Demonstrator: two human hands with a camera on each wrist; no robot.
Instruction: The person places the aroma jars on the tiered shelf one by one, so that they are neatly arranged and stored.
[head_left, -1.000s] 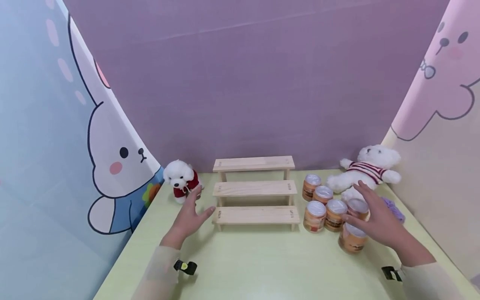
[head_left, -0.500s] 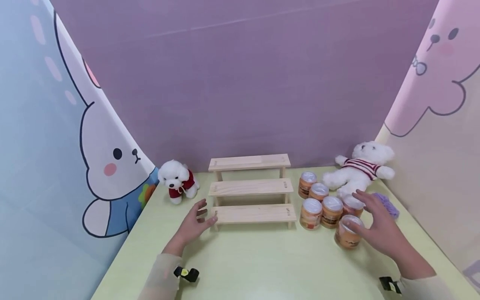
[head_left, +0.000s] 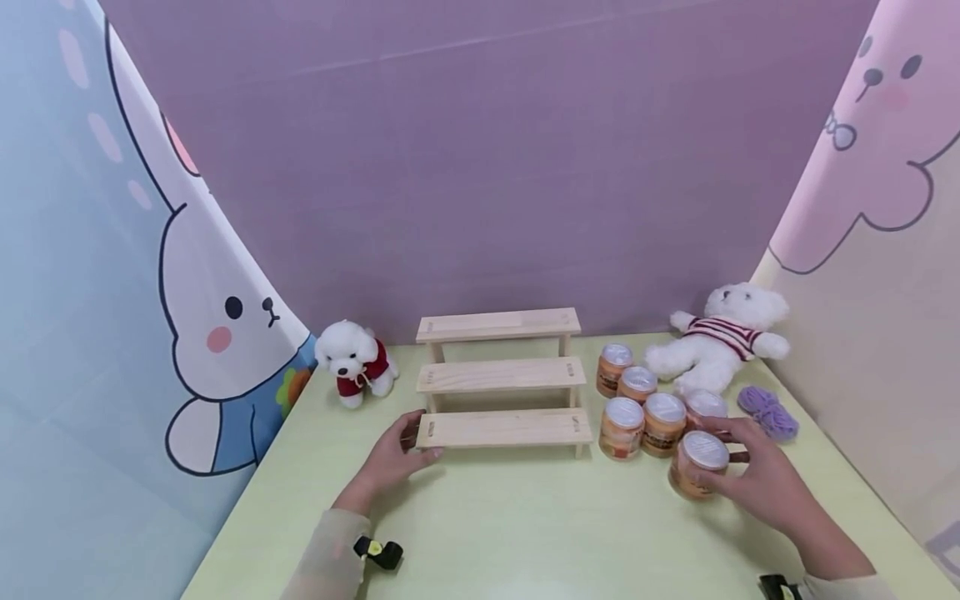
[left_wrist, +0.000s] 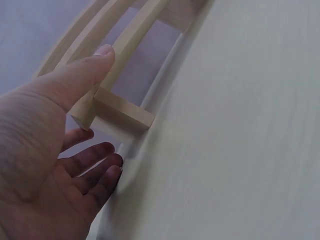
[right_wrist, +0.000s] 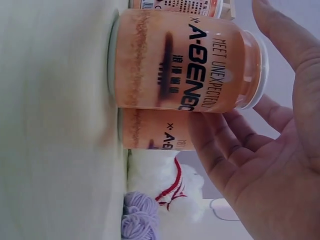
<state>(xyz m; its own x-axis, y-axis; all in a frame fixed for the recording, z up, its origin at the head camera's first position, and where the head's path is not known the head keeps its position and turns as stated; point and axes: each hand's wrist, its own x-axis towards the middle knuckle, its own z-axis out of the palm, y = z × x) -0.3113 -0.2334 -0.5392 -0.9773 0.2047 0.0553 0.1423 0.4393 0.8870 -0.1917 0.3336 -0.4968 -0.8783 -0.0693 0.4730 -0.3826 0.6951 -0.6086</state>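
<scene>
A light wooden three-step shelf [head_left: 501,377] stands near the back wall. My left hand [head_left: 393,458] is at the left end of its lowest board, thumb along the front and index finger by the end, lightly holding that corner; in the left wrist view the other fingers of the left hand [left_wrist: 55,160] curl loosely below. On the right, my right hand [head_left: 765,483] holds the nearest orange jar [head_left: 688,473], thumb in front and fingers behind. The jar, with a clear lid, stands upright on the table. In the right wrist view, the right hand [right_wrist: 280,160] is beside its label.
Several similar jars [head_left: 621,429] cluster right of the shelf. Behind them leans a white teddy bear [head_left: 723,340] in a striped top, with purple yarn [head_left: 768,412] nearby. A white toy dog [head_left: 352,358] stands at left. Fabric walls [head_left: 495,167] enclose the pale table [head_left: 510,525].
My left hand has moved from beside the toy dog to the lowest board's end. The right hand has lowered and closed around the front jar. The view has shifted slightly.
</scene>
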